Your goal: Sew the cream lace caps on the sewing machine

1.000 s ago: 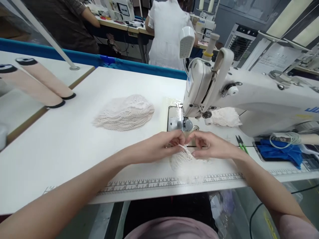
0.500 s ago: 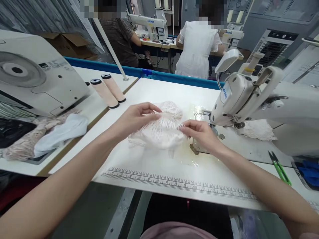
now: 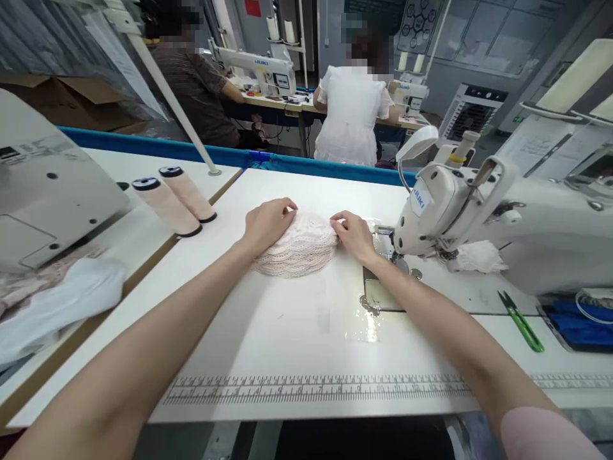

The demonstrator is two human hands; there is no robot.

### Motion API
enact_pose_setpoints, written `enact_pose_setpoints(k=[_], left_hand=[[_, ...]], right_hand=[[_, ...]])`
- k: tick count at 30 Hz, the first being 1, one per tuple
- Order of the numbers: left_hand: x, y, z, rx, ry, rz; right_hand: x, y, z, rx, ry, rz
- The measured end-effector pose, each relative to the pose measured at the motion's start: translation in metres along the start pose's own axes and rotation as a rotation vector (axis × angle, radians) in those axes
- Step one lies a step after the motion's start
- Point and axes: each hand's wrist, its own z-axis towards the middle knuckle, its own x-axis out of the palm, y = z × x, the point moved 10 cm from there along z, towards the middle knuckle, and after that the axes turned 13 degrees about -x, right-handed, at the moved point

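A small pile of pale pink-white lace [image 3: 301, 252] with scalloped, layered edges lies on the white table left of the sewing machine [image 3: 431, 204]. My left hand [image 3: 269, 223] is closed at the lace's far left edge, thumb and fingers pinched together. On the opposite side, my right hand [image 3: 353, 235] pinches the lace's right edge, close to the machine's needle plate [image 3: 378, 291]. Both fingertips partly hide the lace they grip. More white lace [image 3: 479, 257] lies behind the needle area, under the machine's arm.
Two pink thread cones [image 3: 167, 207] lie at left, near a second machine [image 3: 48, 191] and white cloth [image 3: 62, 306]. Green thread snips [image 3: 522, 322] rest at right beside a blue item [image 3: 582, 322]. A printed ruler [image 3: 311, 388] runs along the front edge. Two people sit beyond the blue barrier [image 3: 316, 167].
The lace, bunched and lifted between my hands before, now lies flatter with its scalloped layers showing. My hands are still at its two sides. The camera view has shifted.
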Motion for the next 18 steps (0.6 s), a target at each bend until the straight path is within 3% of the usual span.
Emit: enact_pose_setpoints(k=[4,7,10,12,15,18], left_hand=[[-0.025,-0.017,-0.019,0.066,-0.044,0.084],[-0.042,-0.038,-0.042,0.123,-0.070,0.080],[-0.049,-0.055,-0.071,0.166,-0.160,0.046],[-0.045,-0.077,-0.097,0.324,-0.203,0.014],[-0.032,-0.111,-0.136,0.538,-0.233,-0.038],[-0.010,-0.155,-0.169,0.778,-0.161,-0.024]], right_hand=[[-0.006,0.009,-0.013,-0.018,0.066,-0.094],[-0.021,0.020,-0.051,-0.053,0.140,-0.112],[-0.028,0.047,-0.109,-0.298,0.322,-0.116],[-0.046,0.054,-0.144,-0.431,0.331,-0.188],[-0.090,0.023,-0.170,-0.394,0.246,-0.364],[-0.147,-0.032,-0.168,-0.176,0.084,-0.614]])
